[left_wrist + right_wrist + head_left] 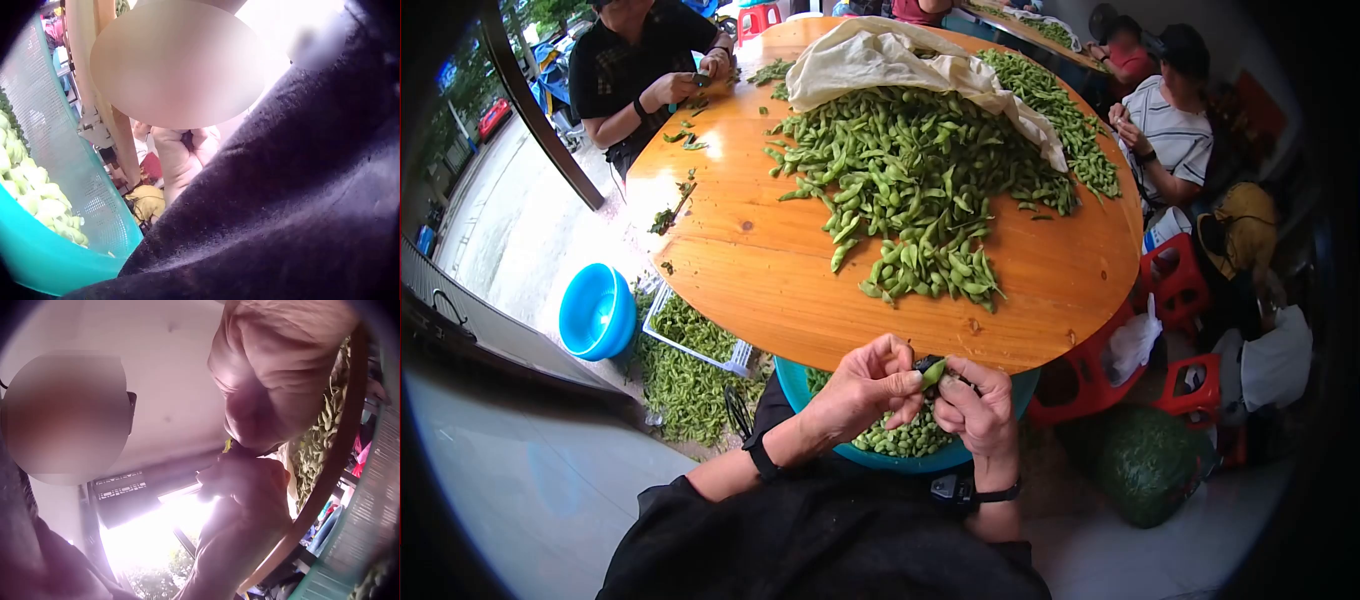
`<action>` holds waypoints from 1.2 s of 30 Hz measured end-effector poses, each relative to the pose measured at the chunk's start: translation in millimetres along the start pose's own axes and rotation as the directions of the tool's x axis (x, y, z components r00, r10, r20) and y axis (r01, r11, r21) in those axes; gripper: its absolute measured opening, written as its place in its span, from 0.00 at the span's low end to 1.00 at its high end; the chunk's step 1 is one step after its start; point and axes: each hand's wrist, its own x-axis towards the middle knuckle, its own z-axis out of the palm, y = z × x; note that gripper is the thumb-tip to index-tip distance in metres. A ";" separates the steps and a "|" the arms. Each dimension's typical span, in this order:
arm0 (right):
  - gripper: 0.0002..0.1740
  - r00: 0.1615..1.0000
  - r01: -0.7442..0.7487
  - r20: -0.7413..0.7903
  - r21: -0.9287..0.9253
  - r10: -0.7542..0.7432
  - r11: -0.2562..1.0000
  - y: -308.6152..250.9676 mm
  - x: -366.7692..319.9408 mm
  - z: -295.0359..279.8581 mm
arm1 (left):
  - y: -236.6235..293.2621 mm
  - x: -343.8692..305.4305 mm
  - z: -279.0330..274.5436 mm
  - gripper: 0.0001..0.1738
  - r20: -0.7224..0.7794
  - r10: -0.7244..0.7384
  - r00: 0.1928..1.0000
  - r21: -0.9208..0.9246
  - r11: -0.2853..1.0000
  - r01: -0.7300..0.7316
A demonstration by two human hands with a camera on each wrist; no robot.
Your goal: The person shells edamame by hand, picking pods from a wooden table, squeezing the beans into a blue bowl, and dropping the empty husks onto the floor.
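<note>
In the head view, a green soybean pod [934, 375] is pinched between both hands, just off the near edge of the table. My left hand [868, 388] holds it from the left, thumb beside the pod. From the other side, my right hand [978, 408] grips it with curled thumb and fingers. Something dark shows at the fingertips above the pod. Below the hands, a teal basin [912, 464] holds shelled beans [900, 437]. The right wrist view shows the right hand [275, 375] meeting the left hand [244, 512], with the pod mostly hidden.
A big heap of pods [900, 170] lies on the wooden table [740, 225], partly under a pale cloth [890, 60]. At left stand a blue basin [597, 312] and a white crate [720, 352] among floor pods. Red stools [1175, 285] are at right. Other people sit around.
</note>
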 end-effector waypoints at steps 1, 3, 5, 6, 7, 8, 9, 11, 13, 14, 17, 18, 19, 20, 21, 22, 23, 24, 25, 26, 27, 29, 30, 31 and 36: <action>0.11 0.997 0.000 -0.072 -0.145 -0.010 0.989 0.0 -0.9 2.7 | -0.4 0.4 1.8 0.10 0.001 0.000 1.000 0.000 1.000 0.000; 0.10 0.989 -0.014 -0.145 -0.288 -0.029 0.958 -1.2 -3.4 10.0 | -3.3 1.9 5.0 0.15 -0.024 0.252 0.967 0.482 0.851 -0.210; 0.08 0.977 -0.037 -0.202 -0.499 -0.074 0.866 -1.9 -7.0 20.3 | -1.0 -4.6 -1.2 0.18 0.002 0.287 0.958 0.692 0.691 -0.208; 0.08 0.973 -0.023 -0.202 -0.571 -0.113 0.820 -1.9 -8.0 21.7 | 4.9 -5.1 -0.7 0.17 0.050 0.282 0.958 0.814 0.544 -0.203; 0.08 0.973 -0.025 -0.201 -0.570 -0.110 0.822 -0.4 -7.4 21.8 | 10.4 -5.4 0.9 0.17 0.096 0.268 0.959 0.906 0.376 -0.196; 0.07 0.970 0.043 -0.154 -0.658 -0.190 0.752 1.7 -6.7 21.6 | 15.2 -6.3 4.5 0.16 0.086 0.260 0.962 0.932 0.320 -0.170; 0.07 0.960 0.109 -0.098 -0.736 -0.264 0.669 3.3 -6.3 21.9 | 13.3 -4.8 2.0 0.16 0.083 0.259 0.962 0.932 0.322 -0.167; 0.07 0.948 0.111 -0.099 -0.790 -0.303 0.603 4.2 -6.1 27.0 | 7.7 -0.4 -4.3 0.19 0.381 0.412 0.827 0.904 0.023 -0.428; 0.07 0.935 0.112 -0.093 -0.838 -0.342 0.534 5.7 -6.1 28.4 | 6.2 -1.7 -4.7 0.19 0.377 0.401 0.835 0.911 0.002 -0.412; 0.07 0.925 0.122 -0.075 -0.871 -0.373 0.477 7.0 -6.6 27.5 | 5.2 -2.6 -5.1 0.18 0.376 0.389 0.841 0.916 -0.020 -0.400; 0.07 0.903 0.147 -0.024 -0.920 -0.428 0.362 4.8 -5.8 31.9 | 0.6 -4.2 -9.8 0.18 0.412 0.393 0.822 0.908 -0.101 -0.408; 0.07 0.891 0.163 0.006 -0.938 -0.454 0.307 4.0 -5.2 33.7 | 2.0 -3.9 -10.2 0.18 0.411 0.394 0.822 0.908 -0.100 -0.406; 0.07 0.892 0.163 0.007 -0.938 -0.452 0.307 4.5 -5.5 33.8 | 4.8 -2.7 -10.6 0.17 0.396 0.372 0.840 0.908 -0.024 -0.418; 0.08 0.900 0.151 -0.007 -0.934 -0.437 0.325 4.9 -6.1 33.6 | 8.7 -1.2 -9.7 0.16 0.383 0.348 0.856 0.903 0.053 -0.426; 0.08 0.907 0.138 -0.021 -0.929 -0.420 0.343 5.3 -6.5 33.6 | 14.8 -1.9 -6.4 0.16 0.382 0.349 0.856 0.903 0.054 -0.425; 0.08 0.908 0.138 -0.020 -0.929 -0.419 0.344 6.9 -5.2 34.2 | 23.3 -4.4 0.2 0.14 0.169 0.202 0.965 0.932 0.285 -0.222; 0.08 0.878 0.173 0.034 -0.952 -0.478 0.251 9.8 -2.5 35.5 | 27.9 -6.0 3.8 0.13 -0.027 0.004 1.000 0.885 0.465 0.022; 0.08 0.842 0.203 0.092 -0.967 -0.532 0.154 12.6 -0.1 37.0 | 21.6 -6.5 5.8 0.14 -0.034 0.041 0.999 0.861 0.509 0.009; 0.08 0.843 0.205 0.095 -0.967 -0.530 0.154 15.3 0.5 38.9 | 15.8 -7.4 10.4 0.17 -0.071 0.079 0.994 0.831 0.556 0.015; 0.09 0.834 0.177 0.092 -0.978 -0.544 0.107 18.1 0.2 40.9 | 12.3 -7.9 10.8 0.18 -0.108 0.059 0.992 0.785 0.618 0.049; 0.11 0.824 0.147 0.090 -0.987 -0.559 0.059 20.3 -0.1 42.0 | 10.0 -8.1 10.0 0.19 -0.141 0.036 0.989 0.734 0.675 0.080; 0.11 0.814 0.163 0.110 -0.986 -0.571 0.042 22.7 0.9 39.9 | 6.0 -8.4 5.6 0.20 -0.139 0.038 0.990 0.701 0.709 0.071; 0.11 0.813 0.165 0.113 -0.986 -0.571 0.040 22.3 1.0 39.1 | 4.5 -8.5 4.6 0.20 -0.138 0.037 0.990 0.667 0.742 0.066; 0.11 0.813 0.167 0.115 -0.985 -0.571 0.040 21.9 1.0 38.9 | 4.3 -9.4 6.5 0.20 -0.138 0.037 0.990 0.666 0.743 0.065; 0.11 0.801 0.175 0.130 -0.984 -0.584 0.022 21.9 -0.7 43.0 | 6.9 -8.9 8.5 0.19 -0.147 0.022 0.989 0.619 0.782 0.074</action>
